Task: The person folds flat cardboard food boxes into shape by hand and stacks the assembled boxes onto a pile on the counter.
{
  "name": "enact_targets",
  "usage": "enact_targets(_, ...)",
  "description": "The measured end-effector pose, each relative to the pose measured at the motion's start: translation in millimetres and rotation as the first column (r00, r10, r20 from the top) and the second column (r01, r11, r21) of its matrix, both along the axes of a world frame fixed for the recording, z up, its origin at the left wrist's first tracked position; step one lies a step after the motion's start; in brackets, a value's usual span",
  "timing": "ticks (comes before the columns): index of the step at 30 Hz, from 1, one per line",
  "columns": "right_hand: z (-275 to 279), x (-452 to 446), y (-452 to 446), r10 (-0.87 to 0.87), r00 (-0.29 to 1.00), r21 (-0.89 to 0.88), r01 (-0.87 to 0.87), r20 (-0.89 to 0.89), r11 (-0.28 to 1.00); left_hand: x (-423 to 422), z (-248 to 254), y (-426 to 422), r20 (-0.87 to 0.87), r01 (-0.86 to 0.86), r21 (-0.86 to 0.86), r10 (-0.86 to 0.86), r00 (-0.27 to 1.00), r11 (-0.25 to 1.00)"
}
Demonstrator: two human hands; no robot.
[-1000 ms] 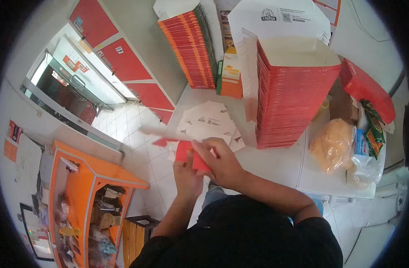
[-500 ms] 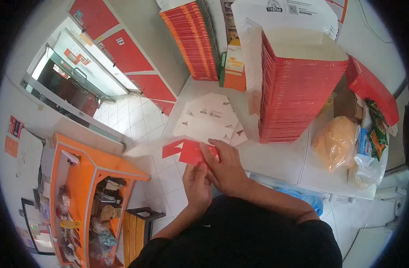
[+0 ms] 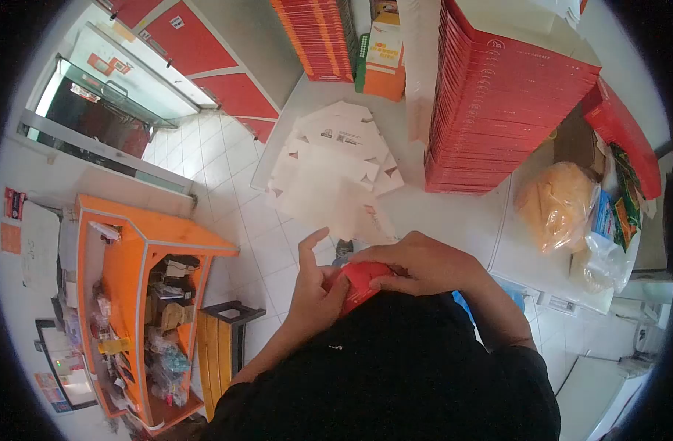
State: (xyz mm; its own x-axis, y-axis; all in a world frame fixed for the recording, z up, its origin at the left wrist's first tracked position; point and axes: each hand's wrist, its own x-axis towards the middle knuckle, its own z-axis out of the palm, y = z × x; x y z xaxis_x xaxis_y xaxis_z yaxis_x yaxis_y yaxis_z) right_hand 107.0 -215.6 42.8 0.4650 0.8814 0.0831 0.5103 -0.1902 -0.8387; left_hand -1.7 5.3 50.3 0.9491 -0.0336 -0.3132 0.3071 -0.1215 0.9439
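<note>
Close to my body, a red cardboard box blank (image 3: pixel 362 281) is held between both hands. My left hand (image 3: pixel 313 294) grips its left side with the thumb against the red face, its index finger raised off it. My right hand (image 3: pixel 424 263) closes on the right side, fingers over the top edge and thumb on the red face. A blurred white panel (image 3: pixel 362 220) reaches forward above the hands; whether it belongs to the held blank I cannot tell. Past it, white flat box blanks (image 3: pixel 329 136) with notched edges lie on the table.
A tall stack of nested red boxes (image 3: pixel 491 117) stands on the table (image 3: pixel 439 220), with an orange-edged stack (image 3: pixel 314 37) farther back. To the right are a plastic bag of orange stuff (image 3: pixel 557 206) and a red carton (image 3: pixel 623 140). An orange shelf (image 3: pixel 130 257) and wooden bench (image 3: pixel 219 360) stand left.
Both hands have drawn the red blank down toward my body. My left index finger has lifted away, and my right hand has turned across the blank. The view has tilted lower.
</note>
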Motion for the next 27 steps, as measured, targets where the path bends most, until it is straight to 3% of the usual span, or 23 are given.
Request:
enact_targets(2,-12,-1,4,-0.102,0.988,-0.008,0.103,0.116,0.995,-9,-17,0,0.055,-0.008,-0.003,0.008,0.998,1.0)
enact_targets(5,-2,-3,20,-0.326,0.867,-0.159,0.286,-0.378,0.945,-9,-30,3,0.149,0.006,0.073,-0.017,0.989,0.997)
enact_targets(9,-13,1,16,-0.026,0.895,-0.063,-0.003,-0.446,0.998,-11,-27,5,0.213,-0.038,0.184,-0.002,0.977,0.982)
enact_targets(11,-13,1,12,0.074,0.871,-0.054,-0.114,-0.486,0.992,-16,-47,15,0.291,0.003,0.349,-0.111,0.95,0.937)
enact_targets(13,-13,-5,10,0.08,0.974,0.008,-0.081,-0.211,0.997,-14,-39,11,0.279,-0.034,0.293,-0.051,0.959,0.955)
enact_targets(15,-14,-8,12,0.029,1.0,-0.011,-0.029,0.006,1.0,-8,-22,-2,0.147,-0.175,0.018,0.17,0.974,0.984)
enact_targets(17,-17,-13,20,-0.061,0.988,-0.098,0.076,0.142,0.992,-12,-45,21,0.272,-0.19,0.231,0.124,0.954,0.954)
enact_targets(19,-18,-6,21,-0.219,0.976,0.056,0.219,-0.013,0.974,-6,-63,48,0.443,-0.367,0.214,0.244,0.863,0.905)
enact_targets(20,-17,0,20,-0.283,0.955,0.126,0.293,-0.094,0.948,-1,-68,59,0.529,-0.507,0.074,0.397,0.75,0.859)
enact_targets(21,-17,4,19,-0.306,0.912,0.183,0.362,-0.274,0.914,5,-73,67,0.584,-0.617,-0.081,0.539,0.607,0.782)
enact_targets(22,-16,9,18,-0.304,0.841,0.225,0.435,-0.448,0.872,6,-82,73,0.546,-0.662,-0.09,0.593,0.592,0.744)
enact_targets(25,-38,25,27,-0.183,0.52,0.252,0.655,-0.834,0.712,1,-87,85,0.224,-0.416,-0.265,0.475,0.851,0.87)
enact_targets(27,-58,32,36,-0.013,0.206,0.157,0.781,-0.978,0.604,0,-74,79,0.227,-0.398,-0.17,0.429,0.874,0.901)
